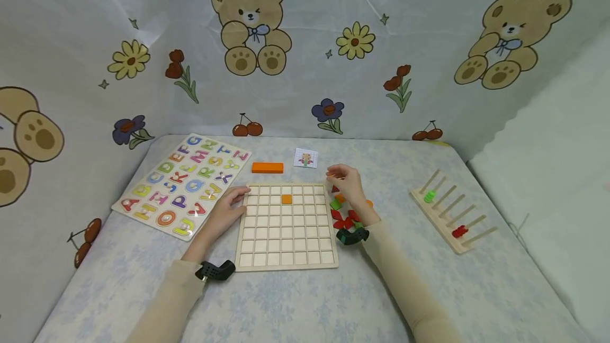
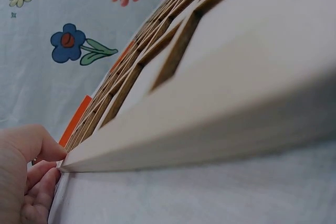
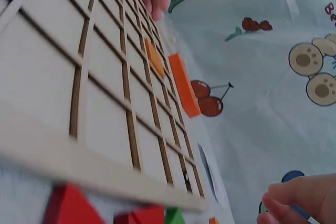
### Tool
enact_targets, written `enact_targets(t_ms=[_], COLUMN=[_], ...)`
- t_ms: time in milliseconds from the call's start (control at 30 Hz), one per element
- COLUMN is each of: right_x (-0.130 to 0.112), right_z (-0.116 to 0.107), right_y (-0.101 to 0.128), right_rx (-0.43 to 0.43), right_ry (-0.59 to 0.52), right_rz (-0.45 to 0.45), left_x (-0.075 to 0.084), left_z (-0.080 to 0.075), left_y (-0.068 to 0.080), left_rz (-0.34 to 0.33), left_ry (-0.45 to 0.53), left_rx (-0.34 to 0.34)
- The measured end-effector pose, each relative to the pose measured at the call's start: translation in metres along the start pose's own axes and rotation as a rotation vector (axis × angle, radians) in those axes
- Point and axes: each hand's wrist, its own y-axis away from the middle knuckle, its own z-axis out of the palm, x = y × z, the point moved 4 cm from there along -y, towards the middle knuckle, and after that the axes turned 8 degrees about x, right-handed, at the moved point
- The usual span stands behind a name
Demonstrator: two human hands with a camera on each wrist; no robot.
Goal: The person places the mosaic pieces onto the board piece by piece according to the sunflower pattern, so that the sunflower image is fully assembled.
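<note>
A wooden grid board (image 1: 286, 237) lies flat on the table, with one orange square tile (image 1: 286, 199) set in an upper cell. My left hand (image 1: 232, 202) rests against the board's upper left corner; the thumb (image 2: 32, 141) touches the board's edge (image 2: 173, 145) there. My right hand (image 1: 345, 181) hovers with loosely curled fingers just right of the board's upper right corner, above a pile of red, green and orange pieces (image 1: 344, 218). No piece shows between its fingers (image 3: 294, 198). The red pieces (image 3: 68, 208) lie close beside the board's rim (image 3: 94, 169).
An orange bar block (image 1: 267, 168) and a small picture card (image 1: 305, 158) lie behind the board. An alphabet puzzle tray (image 1: 183, 184) sits at the left. A wooden peg rack (image 1: 452, 210) with green and red rings stands at the right. Printed cloth walls surround the table.
</note>
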Motion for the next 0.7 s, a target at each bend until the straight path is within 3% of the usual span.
enact_targets(t_ms=[233,367,700], right_x=[0.034,0.049,0.055], right_z=[-0.032,-0.035,-0.031], right_y=[-0.003,0.0,0.002], right_rx=[0.048,0.039,0.017], right_ry=[0.086,0.108,0.121], right_rz=[0.039,0.093,0.05], left_x=[0.001,0.001,-0.001], left_z=[0.0,0.001,0.0], left_y=[0.0,-0.001,-0.001], left_rz=[0.013,0.018,0.004], left_ry=[-0.006,-0.013,-0.015], left_rx=[-0.003,-0.006,-0.001])
